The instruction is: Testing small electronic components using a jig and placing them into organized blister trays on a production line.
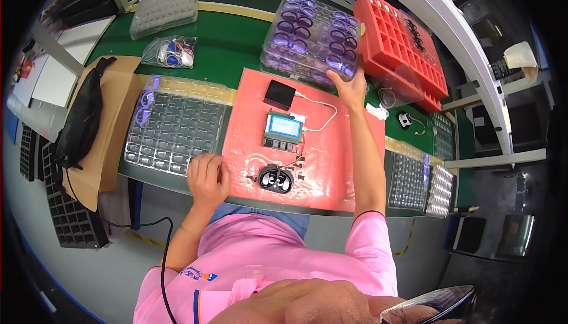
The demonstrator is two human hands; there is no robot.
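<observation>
My left hand (207,180) rests palm down at the near right corner of a clear tray (171,129), fingers loosely bent, thumb apart, nothing visible in it. At the far side, my right hand (350,89) has its thumb and fingers spread about the near right corner of a stack of clear trays (290,67) bearing purple ring-shaped pieces (303,21). Its grip looks to be on that tray corner, with the fingertips partly hidden. Between my arms, an open black earbud case (276,178) with earbuds lies below a small circuit board with a lit screen (285,126).
A pink mat (248,102) holds a black box (279,94) with a white cable. Red slotted trays (390,40) stand far right. Left are a bagged bundle of parts (176,52) and a cardboard box (112,146) with a black pouch. More clear trays (408,182) lie right.
</observation>
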